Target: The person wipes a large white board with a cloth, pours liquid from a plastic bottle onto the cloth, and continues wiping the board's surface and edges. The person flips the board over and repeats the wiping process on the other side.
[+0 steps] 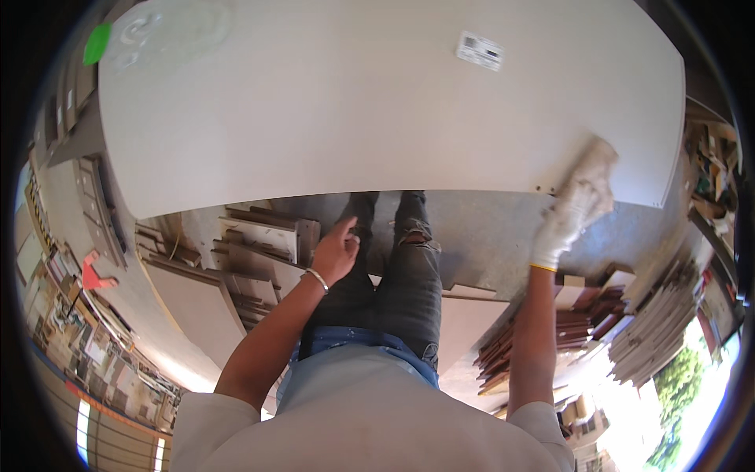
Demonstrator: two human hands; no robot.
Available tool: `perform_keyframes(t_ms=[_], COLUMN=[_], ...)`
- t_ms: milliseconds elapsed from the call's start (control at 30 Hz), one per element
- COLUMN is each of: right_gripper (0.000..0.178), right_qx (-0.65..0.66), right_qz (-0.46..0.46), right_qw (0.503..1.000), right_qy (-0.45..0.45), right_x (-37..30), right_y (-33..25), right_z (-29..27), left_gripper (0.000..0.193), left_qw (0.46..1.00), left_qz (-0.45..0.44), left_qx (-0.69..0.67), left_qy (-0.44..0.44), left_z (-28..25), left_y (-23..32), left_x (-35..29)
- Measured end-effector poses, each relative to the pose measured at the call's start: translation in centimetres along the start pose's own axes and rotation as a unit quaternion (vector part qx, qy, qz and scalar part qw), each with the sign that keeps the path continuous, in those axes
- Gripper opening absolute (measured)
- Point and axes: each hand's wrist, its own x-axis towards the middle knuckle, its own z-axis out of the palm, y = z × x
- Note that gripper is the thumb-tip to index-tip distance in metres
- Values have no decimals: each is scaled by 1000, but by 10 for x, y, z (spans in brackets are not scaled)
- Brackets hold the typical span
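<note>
A large pale grey panel [354, 110] spans the upper part of the view, its near edge above my legs. My right hand [572, 208], in a white knitted glove with a yellow cuff, is at the panel's near right edge. It presses a crumpled beige rag [596, 161] onto the surface; the rag is a little blurred. Small dark holes [541, 189] sit in the panel just left of that hand. My left hand [336, 253], bare with a bracelet [317, 280] at the wrist, hangs before my thigh, holding nothing, its fingers loosely apart. It does not touch the panel.
A white label [480, 51] is stuck near the panel's far side. A shiny wet-looking smear [149, 35] and a green object [97, 43] are at the far left. Stacked boards [259, 259] lean below left, and reddish-brown strips [535, 342] lie at lower right.
</note>
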Motion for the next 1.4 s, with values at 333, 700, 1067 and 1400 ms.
perform_keyframes(t_ms=[333,700,1067,1400], right_gripper=[46,49,42,45], right_qx=[133,259,43,133], right_qz=[-343,-499,-674,-760], right_qw=[904,787,652,585], right_qy=[-217,-254,-345,-250], right_x=[-43,-107,-20,-83], right_y=[-267,-562,-425,-633], right_z=[40,115,67,143], left_gripper=[43,41,42,41], left_qw=[996,949,887,868], left_qz=[-50,-168,-231,-202], left_qx=[-29,-152,-295,-312], left_qy=[64,220,269,328], left_z=[15,5,-8,-24], left_y=[-5,-36,-71,-86], left_x=[-35,-92,-95,-76])
